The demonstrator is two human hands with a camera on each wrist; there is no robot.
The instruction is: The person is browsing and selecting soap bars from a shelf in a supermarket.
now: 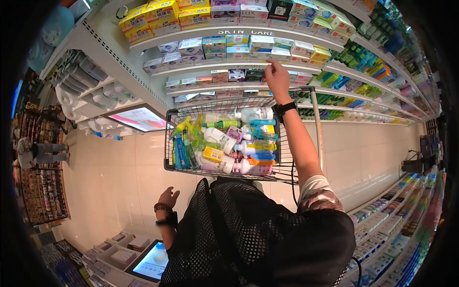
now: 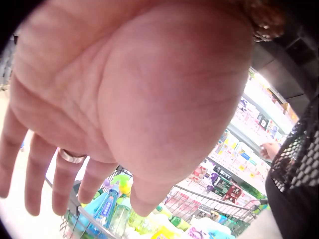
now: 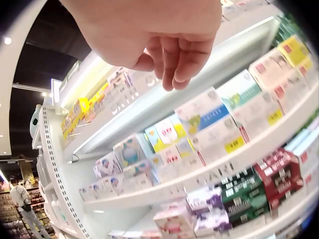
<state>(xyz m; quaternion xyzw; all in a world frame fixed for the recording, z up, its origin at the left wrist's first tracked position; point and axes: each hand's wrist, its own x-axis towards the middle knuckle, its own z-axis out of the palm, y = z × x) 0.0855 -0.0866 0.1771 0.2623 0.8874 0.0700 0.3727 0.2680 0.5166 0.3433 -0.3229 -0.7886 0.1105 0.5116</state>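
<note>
My right hand reaches out over the far side of the cart toward a shelf of small soap boxes. In the right wrist view its fingers hang loosely bent with nothing in them, in front of a white box with a blue band. Beside my body at the lower left is my left hand, which holds nothing. Its palm fills much of the left wrist view, with a ring on one finger and the fingers loosely extended.
A wire shopping cart full of bottles and boxes stands between me and the shelves. Yellow boxes line a higher shelf. Lit screens stand to the left. Another person is at the far left, and shelving runs behind at right.
</note>
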